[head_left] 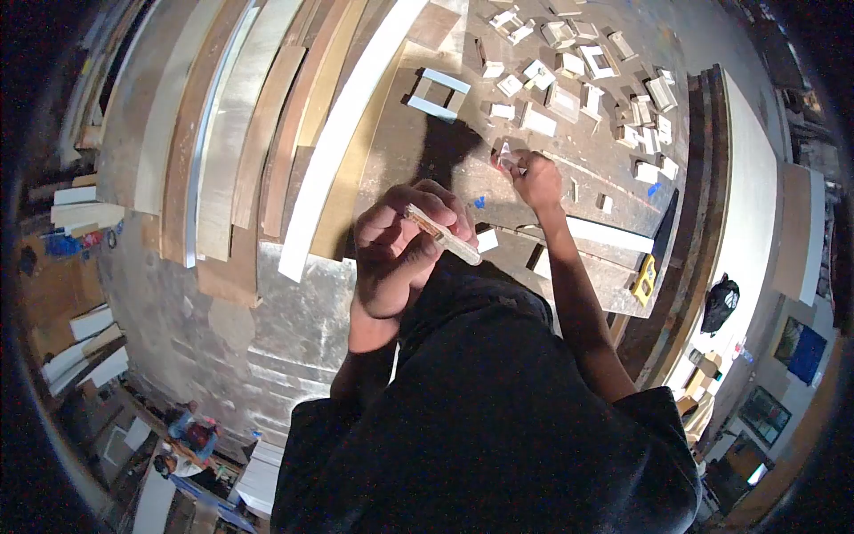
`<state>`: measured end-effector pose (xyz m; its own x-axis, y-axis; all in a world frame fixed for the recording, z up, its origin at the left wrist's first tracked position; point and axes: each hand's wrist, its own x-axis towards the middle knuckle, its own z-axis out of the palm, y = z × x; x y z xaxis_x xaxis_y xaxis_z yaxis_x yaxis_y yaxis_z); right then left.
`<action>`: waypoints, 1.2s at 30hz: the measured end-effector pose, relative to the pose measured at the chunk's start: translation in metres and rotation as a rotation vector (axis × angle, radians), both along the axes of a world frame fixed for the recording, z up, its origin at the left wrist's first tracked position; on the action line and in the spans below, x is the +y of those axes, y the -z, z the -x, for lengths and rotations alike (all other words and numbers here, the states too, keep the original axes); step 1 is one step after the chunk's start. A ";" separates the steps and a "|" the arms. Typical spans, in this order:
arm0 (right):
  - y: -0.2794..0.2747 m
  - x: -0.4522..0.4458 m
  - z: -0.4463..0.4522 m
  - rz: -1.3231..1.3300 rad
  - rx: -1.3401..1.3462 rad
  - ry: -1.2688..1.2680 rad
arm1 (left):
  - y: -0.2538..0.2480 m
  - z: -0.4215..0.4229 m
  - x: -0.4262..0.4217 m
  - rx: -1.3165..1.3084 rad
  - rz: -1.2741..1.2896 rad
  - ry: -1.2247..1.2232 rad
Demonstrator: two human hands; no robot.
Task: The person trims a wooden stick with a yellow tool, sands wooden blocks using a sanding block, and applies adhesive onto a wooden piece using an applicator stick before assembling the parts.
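Observation:
Close to the camera, my left hand (400, 249) pinches a small wood piece (442, 236) with a rough, splintered edge, held tilted in front of my chest. My right hand (534, 178) is farther out over the brown worktable (400, 133), its fingers closed round a small whitish object (509, 158) that is too small to name. Near the right hand lie small blue bits (480, 203) and several cut wood blocks (538, 119). A small rectangular wooden frame (438, 94) lies beyond the left hand.
Long boards (342, 133) lie side by side at the left. A yellow-handled saw (645, 280) rests at the table's right edge. Several small wood assemblies (569, 64) are scattered at the back. A black cap (721, 303) sits at the right. Another person (182, 458) is at the lower left.

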<state>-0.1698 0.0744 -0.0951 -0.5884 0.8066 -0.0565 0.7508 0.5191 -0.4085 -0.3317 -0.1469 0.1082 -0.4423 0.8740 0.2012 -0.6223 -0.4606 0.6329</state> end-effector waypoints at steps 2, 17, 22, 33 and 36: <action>-0.008 -0.010 0.003 -0.261 0.154 0.074 | 0.000 0.000 -0.001 -0.006 -0.007 0.023; -0.274 -0.109 -0.007 0.617 0.890 -0.326 | 0.016 -0.025 0.014 -0.111 -0.055 0.113; -0.272 -0.122 -0.005 0.529 0.843 -0.239 | 0.021 -0.022 0.008 0.198 -0.087 0.090; -0.262 -0.125 -0.012 0.304 0.648 -0.170 | 0.034 -0.018 -0.004 0.230 0.214 0.125; -0.219 -0.118 -0.022 0.373 0.603 -0.113 | 0.040 -0.021 0.003 0.283 0.362 0.167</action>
